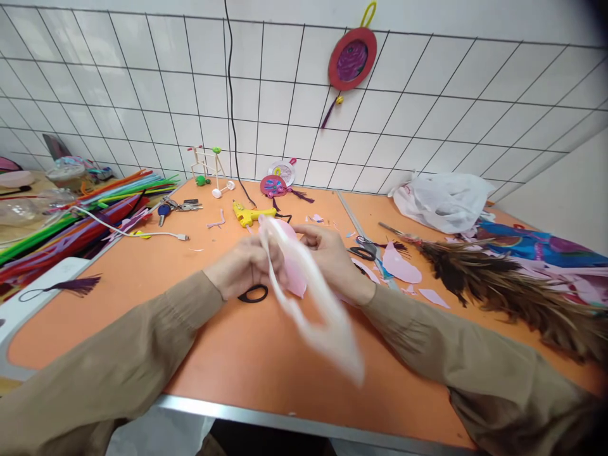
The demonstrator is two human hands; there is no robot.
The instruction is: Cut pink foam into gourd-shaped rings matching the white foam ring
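In front of me, my left hand [254, 265] is closed, its fingers gripping a pale pinkish-white cut strip [327, 310]. The strip forms a long loop with a pointed lower end, smeared by motion, and hangs over the table toward me. Between my hands is a pink sheet piece [296, 278], partly hidden behind the strip. My right hand [335, 256] has its fingers bent and pinched at the pink piece's upper right edge. A black scissor handle [253, 293] lies beneath my left hand. Just beyond my hands rests a yellow glue gun [249, 214].
Scissors [363, 252], pink scraps [401, 263] and brown feathers [503, 288] lie on the right, near a white plastic bag [441, 199]. Pipe cleaners [109, 218], keys [183, 206], a white cable [142, 235] and a purple tassel [78, 285] are left. A stick model [211, 171] stands behind.
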